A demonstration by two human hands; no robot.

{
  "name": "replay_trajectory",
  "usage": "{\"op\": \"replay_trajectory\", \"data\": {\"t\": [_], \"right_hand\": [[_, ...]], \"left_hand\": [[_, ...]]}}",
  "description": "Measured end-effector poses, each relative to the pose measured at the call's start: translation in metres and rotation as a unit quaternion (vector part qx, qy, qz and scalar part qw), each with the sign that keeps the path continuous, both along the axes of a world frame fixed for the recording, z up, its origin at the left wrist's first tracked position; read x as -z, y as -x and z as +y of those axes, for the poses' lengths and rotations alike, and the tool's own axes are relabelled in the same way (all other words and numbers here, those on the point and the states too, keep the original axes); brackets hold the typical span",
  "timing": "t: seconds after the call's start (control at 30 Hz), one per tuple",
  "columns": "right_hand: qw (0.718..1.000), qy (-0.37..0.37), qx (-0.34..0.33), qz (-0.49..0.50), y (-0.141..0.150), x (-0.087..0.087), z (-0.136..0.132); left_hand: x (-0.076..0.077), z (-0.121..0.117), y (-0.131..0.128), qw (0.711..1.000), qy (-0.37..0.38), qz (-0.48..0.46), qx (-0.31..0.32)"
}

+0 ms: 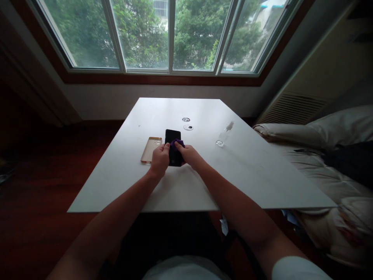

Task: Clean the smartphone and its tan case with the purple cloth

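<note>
A black smartphone (175,158) is held up over the white table, its dark face toward me. My left hand (160,158) grips its left edge, with the thumb on the front. A purple cloth (176,144) is pinched in my right hand (190,154) and pressed against the phone's face; the thumb lies on top of the cloth. Some fingers of both hands are hidden behind the phone. Just left of my left hand, a gold phone case (151,149) lies on the table, partly covered by that hand.
On the white table (125,179), a clear spray bottle (224,136) lies on its side to the right. Two small round pieces, a farther one (185,119) and a nearer one (188,127), lie beyond the phone. A beige sofa (303,151) stands at right; a window (171,39) is ahead.
</note>
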State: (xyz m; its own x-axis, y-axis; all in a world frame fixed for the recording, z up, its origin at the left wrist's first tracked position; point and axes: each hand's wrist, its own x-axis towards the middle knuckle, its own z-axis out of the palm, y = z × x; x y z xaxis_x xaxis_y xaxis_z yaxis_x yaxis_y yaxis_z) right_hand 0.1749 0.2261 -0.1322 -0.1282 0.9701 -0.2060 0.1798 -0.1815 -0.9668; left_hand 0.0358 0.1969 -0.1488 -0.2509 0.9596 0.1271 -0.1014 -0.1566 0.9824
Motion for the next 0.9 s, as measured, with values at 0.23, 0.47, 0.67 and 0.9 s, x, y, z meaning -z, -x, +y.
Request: {"op": "replay_trajectory", "data": {"t": [0.23,0.47,0.67,0.9], "right_hand": [[0.963,0.038,-0.182,0.197,0.01,-0.013,-0.019],[0.962,0.005,-0.211,0.173,0.019,-0.007,-0.024],[0.989,-0.02,-0.105,0.1,0.017,0.004,-0.016],[0.993,-0.035,0.011,0.114,0.017,-0.01,-0.011]], "left_hand": [[-0.016,-0.002,0.017,0.995,-0.038,0.003,-0.087],[-0.007,0.006,0.018,0.994,-0.002,-0.039,-0.099],[-0.007,0.002,0.004,0.994,0.008,-0.11,-0.003],[-0.022,-0.005,0.0,0.975,0.032,-0.217,0.043]]}}
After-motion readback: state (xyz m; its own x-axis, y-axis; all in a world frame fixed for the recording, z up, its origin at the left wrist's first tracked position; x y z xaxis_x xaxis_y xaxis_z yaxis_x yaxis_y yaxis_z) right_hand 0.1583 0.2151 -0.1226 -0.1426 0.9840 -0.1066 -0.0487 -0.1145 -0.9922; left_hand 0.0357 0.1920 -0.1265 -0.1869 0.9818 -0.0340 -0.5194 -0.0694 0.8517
